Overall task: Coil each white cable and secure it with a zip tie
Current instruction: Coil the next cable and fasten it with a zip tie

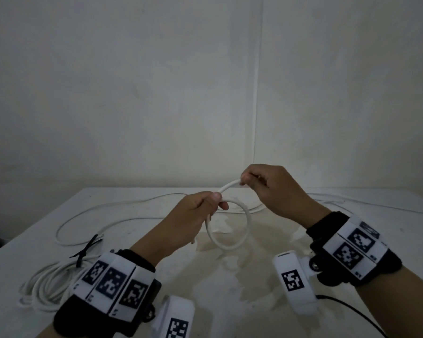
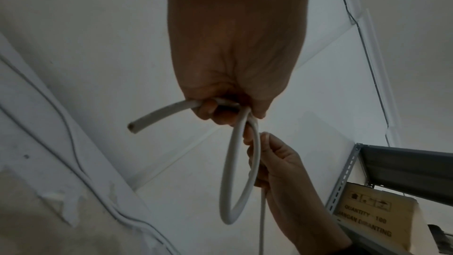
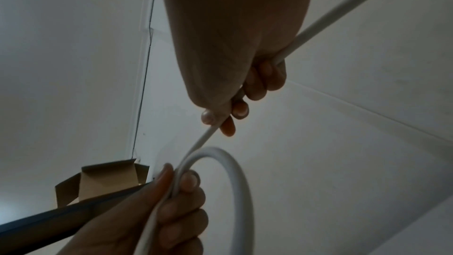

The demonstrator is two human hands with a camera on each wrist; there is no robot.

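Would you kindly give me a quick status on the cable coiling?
Left hand grips first loop. Right hand feeds cable. Tied coil at left. Nothing in the way.

Dim, even, cool-grey lighting throughout; no glare and only soft shadows. Wide-angle distortion bends straight lines toward the frame edges. Both wrist views are grainy, with nearby skin underexposed and soft.
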